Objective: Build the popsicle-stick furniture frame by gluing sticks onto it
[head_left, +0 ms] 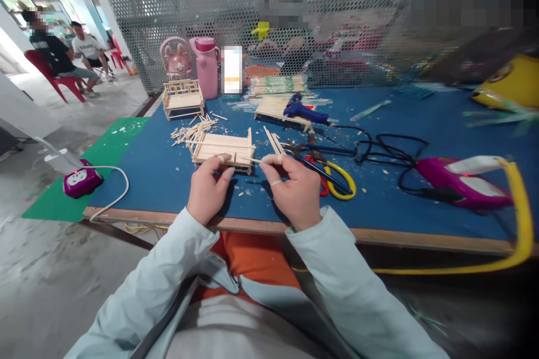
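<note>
A small bed-like frame built of wooden sticks [223, 145] lies on the blue table in front of me. My left hand [210, 188] grips its front left edge, with thumb and forefinger closed near the front rail. At the frame's front right corner, my right hand [295, 188] pinches a thin wooden stick [256, 161] that points left toward the frame. Tape or a cover wraps a finger on each hand. Loose sticks [273, 140] lie just beyond my right hand. Beside that hand are scissors with yellow and red handles [340, 184] and pliers [310, 139].
Cut stick pieces [196, 130] are heaped behind the frame. Farther back stand a stick-built bench [183, 100], a pink bottle [206, 70], a phone [232, 70] and a slatted panel [273, 111] with a blue glue gun [304, 109]. Black cable trails to a purple power strip [463, 182].
</note>
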Available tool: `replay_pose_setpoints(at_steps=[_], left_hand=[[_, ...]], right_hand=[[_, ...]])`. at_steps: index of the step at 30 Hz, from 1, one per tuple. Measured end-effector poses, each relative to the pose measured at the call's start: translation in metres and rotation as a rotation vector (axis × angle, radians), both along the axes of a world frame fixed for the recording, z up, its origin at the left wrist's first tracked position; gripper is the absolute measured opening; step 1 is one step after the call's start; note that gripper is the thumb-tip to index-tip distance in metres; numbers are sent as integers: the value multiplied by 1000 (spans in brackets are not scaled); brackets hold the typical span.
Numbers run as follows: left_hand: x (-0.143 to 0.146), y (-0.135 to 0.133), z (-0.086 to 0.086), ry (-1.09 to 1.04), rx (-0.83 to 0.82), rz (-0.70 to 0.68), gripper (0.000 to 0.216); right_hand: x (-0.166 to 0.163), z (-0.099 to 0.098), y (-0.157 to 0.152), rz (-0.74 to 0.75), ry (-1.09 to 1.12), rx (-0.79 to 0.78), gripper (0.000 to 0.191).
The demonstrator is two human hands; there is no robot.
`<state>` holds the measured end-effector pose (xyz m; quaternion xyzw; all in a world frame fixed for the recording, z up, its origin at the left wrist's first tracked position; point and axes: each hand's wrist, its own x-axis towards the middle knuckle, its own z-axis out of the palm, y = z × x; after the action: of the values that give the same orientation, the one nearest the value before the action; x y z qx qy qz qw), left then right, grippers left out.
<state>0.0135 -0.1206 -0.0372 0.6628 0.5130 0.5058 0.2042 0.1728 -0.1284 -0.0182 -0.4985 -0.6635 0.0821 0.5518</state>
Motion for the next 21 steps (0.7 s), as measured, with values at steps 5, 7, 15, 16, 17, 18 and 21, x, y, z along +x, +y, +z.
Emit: replay_pose_setpoints(at_steps=[5,7,15,16,17,18,21], left_hand=[[0,3,-2,-68,7,-22,31],[-2,-4,-1,-85,35,9,30],[-11,-38,8,-46,13,134,27],[-15,-36,7,-42,23,209,30],[-20,-31,7,-5,28,285,36],[-26,-25,7,58,41,335,43],[-43,-1,12,210,-10,236,36]], right_hand=[[4,0,-4,92,367,-284,11],[6,-1,-7,122,427,-384,15],[16,-1,-24,170,-77,-303,15],[16,0,-26,191,-114,-313,15],[15,1,-26,203,-132,-322,16],[14,2,-26,204,-139,-328,17],[15,5,-19,183,-113,-333,18]])
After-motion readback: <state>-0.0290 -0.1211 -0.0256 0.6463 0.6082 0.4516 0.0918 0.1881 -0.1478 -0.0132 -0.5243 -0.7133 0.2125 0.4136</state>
